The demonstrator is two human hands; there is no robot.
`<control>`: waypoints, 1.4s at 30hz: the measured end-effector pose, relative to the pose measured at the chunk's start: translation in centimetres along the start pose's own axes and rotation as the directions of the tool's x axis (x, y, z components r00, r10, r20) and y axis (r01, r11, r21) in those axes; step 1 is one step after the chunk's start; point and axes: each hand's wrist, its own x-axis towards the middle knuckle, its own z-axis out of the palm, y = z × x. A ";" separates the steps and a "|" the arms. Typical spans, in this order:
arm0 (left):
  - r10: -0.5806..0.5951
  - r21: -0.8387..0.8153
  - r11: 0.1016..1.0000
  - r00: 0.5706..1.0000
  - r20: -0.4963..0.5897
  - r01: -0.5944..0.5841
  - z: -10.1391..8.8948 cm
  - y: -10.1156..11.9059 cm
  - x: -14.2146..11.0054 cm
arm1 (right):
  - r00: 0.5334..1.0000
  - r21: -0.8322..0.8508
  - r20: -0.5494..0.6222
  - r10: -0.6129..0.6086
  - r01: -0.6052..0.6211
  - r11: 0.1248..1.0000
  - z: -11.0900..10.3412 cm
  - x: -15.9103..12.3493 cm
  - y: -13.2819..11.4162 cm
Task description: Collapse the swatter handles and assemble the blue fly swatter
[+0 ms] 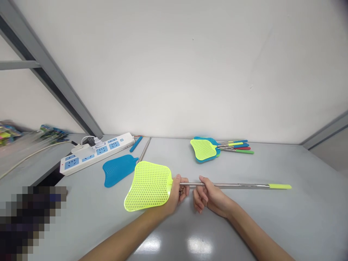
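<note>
A yellow-green fly swatter with a perforated paddle lies sideways across both hands, its metal shaft extended and its yellow grip pointing right. My left hand is closed around the shaft just beside the paddle, and the paddle covers part of that wrist. Farther along the same shaft, my right hand pinches it between thumb and curled fingers. Left of the yellow paddle, a blue swatter head rests on the table, close to a metal rod and a separate blue handle.
Several stacked fly swatters lie near the wall, their coloured handles pointing right. A white power strip with plugs and cables stands at the left back. Plastic-wrapped items sit beyond the metal frame. A pixelated patch covers the lower left.
</note>
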 end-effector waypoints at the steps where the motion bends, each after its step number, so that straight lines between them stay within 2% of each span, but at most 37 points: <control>1: -0.006 -0.001 1.000 1.000 0.006 0.006 0.0 0.0 0.0 | 1.000 -0.004 0.001 -0.006 0.006 1.000 0.0 0.0 0.0; 12: -0.006 -0.003 1.000 1.000 -0.008 0.006 -0.1 -0.2 0.2 | 0.999 -0.025 -0.002 -0.046 0.046 0.999 0.6 0.1 0.0; 18: 0.001 -0.008 1.000 1.000 -0.028 -0.002 0.0 0.0 0.4 | 0.999 -0.022 -0.027 -0.027 0.026 0.999 0.6 0.1 -0.1; 28: 0.020 -0.014 1.000 0.999 -0.027 -0.020 0.0 -0.2 0.8 | 0.990 0.019 -0.133 -0.034 0.037 0.999 0.0 0.3 -0.1; 35: 0.018 0.025 1.000 0.997 -0.073 -0.016 0.3 -0.3 1.1 | 0.970 -0.003 -0.226 -0.094 0.096 0.995 -0.4 0.3 -0.8; 42: 0.098 0.095 0.991 0.995 -0.004 -0.097 0.2 0.7 0.9 | 0.955 -0.062 -0.253 -0.154 0.142 0.988 -0.8 0.3 -1.0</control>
